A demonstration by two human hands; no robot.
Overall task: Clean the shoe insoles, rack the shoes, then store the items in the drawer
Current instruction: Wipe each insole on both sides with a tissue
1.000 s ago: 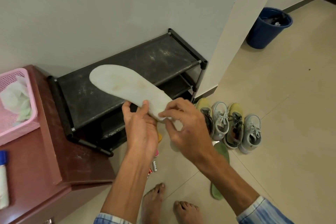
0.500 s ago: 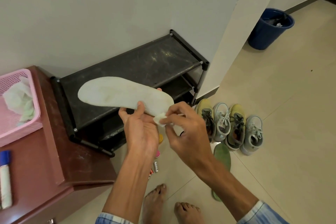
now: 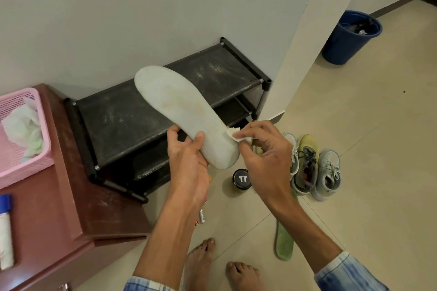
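white and faintly stained, the insole [image 3: 182,111] is held in the air in front of the black shoe rack [image 3: 123,116], its toe end pointing far and left, its heel end near and right. the left grip [image 3: 189,163] has hold of it at the heel half: the thumb is curled over the upper face and the fingers are wrapped beneath. the right grip [image 3: 264,158] sits just right of the heel, its fingertips pinching a small white wad of tissue [image 3: 233,133] that touches the insole's right edge, the other fingers loosely bent. on the tiled floor [image 3: 378,172], a round black tin [image 3: 242,179] shows between the two wrists, just near of the insole's heel. a row of grey and yellow-green shoes [image 3: 307,165] stands to the right, partly hidden behind the right grip. a green insole [image 3: 285,241] lies flat on the floor near of the shoes, its far end hidden by the right forearm. at the left, a reddish-brown counter [image 3: 71,208] carries a pink basket [image 3: 45,149] of crumpled tissues and a white tube with a blue cap [image 3: 6,227]. a blue bin [image 3: 347,40] stands far right by the wall.
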